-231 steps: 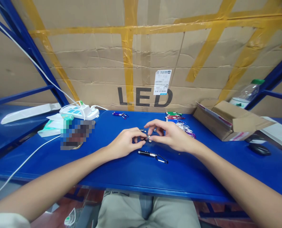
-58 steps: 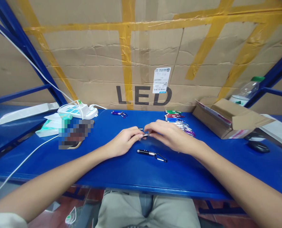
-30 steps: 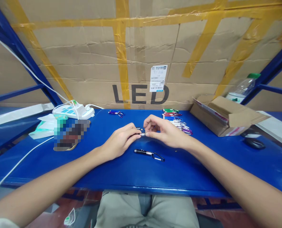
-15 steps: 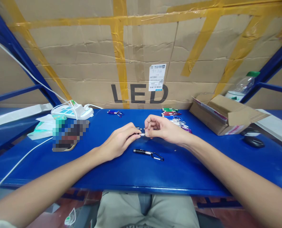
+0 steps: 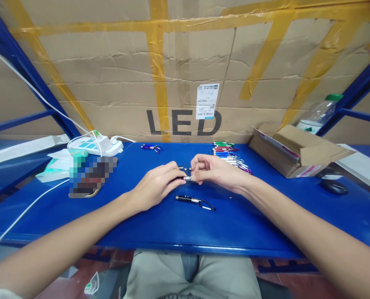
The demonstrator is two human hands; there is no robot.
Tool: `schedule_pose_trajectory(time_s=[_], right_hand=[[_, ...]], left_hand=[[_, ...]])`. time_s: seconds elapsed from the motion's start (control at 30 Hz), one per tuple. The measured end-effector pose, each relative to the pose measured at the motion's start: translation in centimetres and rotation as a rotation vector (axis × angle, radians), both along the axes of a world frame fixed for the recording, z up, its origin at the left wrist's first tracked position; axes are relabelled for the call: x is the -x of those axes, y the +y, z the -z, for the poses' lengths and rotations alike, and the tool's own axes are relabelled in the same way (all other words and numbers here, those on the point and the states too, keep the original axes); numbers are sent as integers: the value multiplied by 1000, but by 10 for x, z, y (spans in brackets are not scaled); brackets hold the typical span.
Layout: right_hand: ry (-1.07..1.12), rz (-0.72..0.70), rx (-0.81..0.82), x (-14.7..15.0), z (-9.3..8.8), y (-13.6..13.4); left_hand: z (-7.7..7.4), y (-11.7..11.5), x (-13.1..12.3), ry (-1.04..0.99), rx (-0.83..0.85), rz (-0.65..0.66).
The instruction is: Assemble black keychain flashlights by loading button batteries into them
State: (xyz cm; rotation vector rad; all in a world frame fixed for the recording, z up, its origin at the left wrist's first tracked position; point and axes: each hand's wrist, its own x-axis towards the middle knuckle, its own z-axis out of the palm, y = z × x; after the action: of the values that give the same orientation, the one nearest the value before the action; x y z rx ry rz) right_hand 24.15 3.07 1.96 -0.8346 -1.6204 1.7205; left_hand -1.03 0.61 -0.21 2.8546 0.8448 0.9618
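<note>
My left hand [image 5: 164,179] is closed around a small black keychain flashlight [image 5: 187,178], whose silver end sticks out to the right. At that silver end, the thumb and fingers of my right hand [image 5: 211,170] are pinched together; what exactly lies between the fingertips is hidden. Just beyond the fingers, small round silver pieces [image 5: 185,169] lie on the table, partly covered by my hands. Nearer to me lies a second black keychain flashlight [image 5: 187,199] with a carabiner clip [image 5: 207,205].
Several coloured keychain flashlights [image 5: 224,148] are lined up behind my right hand. A purple-blue one [image 5: 150,147] lies at the back left. An open cardboard box [image 5: 292,151] and a black mouse [image 5: 334,186] are right; a white power strip [image 5: 88,145] and a pixelated object [image 5: 93,178] are left.
Both hands stay nearly in place, with a slight shift of my fingers at the flashlight's silver end. The view has moved a little; the things on the table lie as before.
</note>
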Motion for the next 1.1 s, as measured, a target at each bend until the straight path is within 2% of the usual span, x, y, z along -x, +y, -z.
schedule_pose_trajectory(time_s=[0.3,0.4,0.53,0.83,1.1], right_hand=[[90,14,253,0,-2,-1],[96,15,275,0,-3,-1],[79,34,144,3,-2,-2],[-60,110,-314,6,2,-1],[-194,144,-537,8,4,-6]], left_hand=[[-3,-2,1,48,-186,-64],[-5,-3,-1,-2,-197,-72],[-6,-4,-3,-104,-97,-69],[-4,-2,-5,-213,53,-93],[-2,0,-4,-207,85,-81]])
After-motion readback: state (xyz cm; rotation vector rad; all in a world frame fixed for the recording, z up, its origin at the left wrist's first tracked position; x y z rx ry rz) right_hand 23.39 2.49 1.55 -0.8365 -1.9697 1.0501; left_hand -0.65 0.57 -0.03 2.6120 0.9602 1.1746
